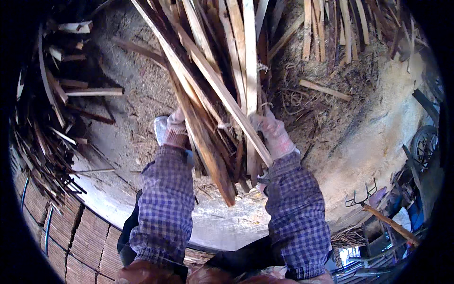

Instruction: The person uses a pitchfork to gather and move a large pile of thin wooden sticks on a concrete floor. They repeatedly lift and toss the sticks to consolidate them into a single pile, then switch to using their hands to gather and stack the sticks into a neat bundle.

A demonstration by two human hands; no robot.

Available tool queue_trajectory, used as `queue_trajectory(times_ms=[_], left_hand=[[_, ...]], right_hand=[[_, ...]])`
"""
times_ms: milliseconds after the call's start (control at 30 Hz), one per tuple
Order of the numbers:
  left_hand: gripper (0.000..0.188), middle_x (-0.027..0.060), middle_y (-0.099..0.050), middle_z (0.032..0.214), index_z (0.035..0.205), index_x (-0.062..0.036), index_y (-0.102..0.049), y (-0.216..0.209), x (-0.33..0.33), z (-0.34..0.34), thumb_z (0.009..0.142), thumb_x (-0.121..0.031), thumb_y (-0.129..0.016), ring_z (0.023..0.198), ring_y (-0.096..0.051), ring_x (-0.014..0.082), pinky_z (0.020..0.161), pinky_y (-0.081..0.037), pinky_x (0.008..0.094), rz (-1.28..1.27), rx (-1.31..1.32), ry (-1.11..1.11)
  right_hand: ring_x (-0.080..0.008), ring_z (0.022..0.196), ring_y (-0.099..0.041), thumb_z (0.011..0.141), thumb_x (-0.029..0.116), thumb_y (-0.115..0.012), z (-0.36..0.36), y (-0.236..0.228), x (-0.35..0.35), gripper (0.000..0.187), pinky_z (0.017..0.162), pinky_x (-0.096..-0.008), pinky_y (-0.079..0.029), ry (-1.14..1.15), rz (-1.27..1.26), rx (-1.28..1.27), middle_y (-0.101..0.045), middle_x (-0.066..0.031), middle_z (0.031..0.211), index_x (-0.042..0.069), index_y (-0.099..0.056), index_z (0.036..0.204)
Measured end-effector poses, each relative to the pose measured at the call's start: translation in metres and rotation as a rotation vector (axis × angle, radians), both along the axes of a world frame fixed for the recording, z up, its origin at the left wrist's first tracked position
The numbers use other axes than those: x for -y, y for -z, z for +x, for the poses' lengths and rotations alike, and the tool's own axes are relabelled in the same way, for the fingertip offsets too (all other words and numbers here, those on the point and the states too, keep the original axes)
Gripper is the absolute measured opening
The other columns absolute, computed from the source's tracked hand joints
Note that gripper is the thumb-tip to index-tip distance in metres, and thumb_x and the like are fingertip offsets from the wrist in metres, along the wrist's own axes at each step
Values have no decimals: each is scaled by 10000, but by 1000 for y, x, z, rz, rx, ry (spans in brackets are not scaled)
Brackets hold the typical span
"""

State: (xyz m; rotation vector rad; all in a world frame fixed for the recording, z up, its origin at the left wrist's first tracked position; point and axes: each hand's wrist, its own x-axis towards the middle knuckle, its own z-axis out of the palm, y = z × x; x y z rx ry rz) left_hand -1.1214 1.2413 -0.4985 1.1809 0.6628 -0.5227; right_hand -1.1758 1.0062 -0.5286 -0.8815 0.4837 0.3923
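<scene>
A long bundle of rough wood strips (pixel 215 80) runs from the top of the view down between my two arms, its near ends uneven. My left hand (pixel 175 124), in a pale work glove, grips the bundle's left side, with its fingers partly hidden by the wood. On the other side my right hand (pixel 276 135), gloved too, is closed against the strips. One pale strip (pixel 222 90) lies slantwise across the top, its near end by my right wrist. Bits of light twine (pixel 224 126) show on the bundle. Blue checked sleeves cover both forearms.
Offcuts and sticks (pixel 42 151) are heaped at the left. More strips (pixel 336 28) lie at the far right, with a loose stick (pixel 325 90) nearer. Sawdust covers the ground. A wooden-handled fork (pixel 390 222), a wheel (pixel 424 146) and ribbed brown blocks (pixel 90 236) stand around the edge.
</scene>
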Motion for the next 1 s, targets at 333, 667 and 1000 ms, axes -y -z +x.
queue_trajectory(times_ms=[333, 667, 1000], left_hand=[[522, 8, -549, 939, 1057, -88, -518, -89, 10, -31, 748, -476, -680, 854, -541, 123, 729, -493, 297, 34, 77, 23], [576, 63, -572, 1085, 1267, -18, -424, -219, 24, -45, 800, -257, -663, 931, -559, 137, 797, -484, 279, -185, 81, 28], [801, 64, -577, 1117, 1276, -44, -433, -345, 59, -45, 626, -312, -816, 1017, -555, 185, 881, -457, 307, -342, -24, 166]], right_hand=[[-172, 1063, -517, 902, 339, -521, -27, -78, 15, 512, 940, -302, -412, -158, -278, -51, -538, -70, 1185, -3, -433, 1272], [-185, 890, -590, 842, 429, -561, -51, -204, 41, 539, 746, -300, -511, -6, -34, -364, -582, -83, 1035, 16, -491, 1181], [-196, 832, -578, 899, 293, -474, -104, -305, 69, 388, 698, -320, -509, 150, -84, -57, -573, -92, 969, -6, -474, 1146]])
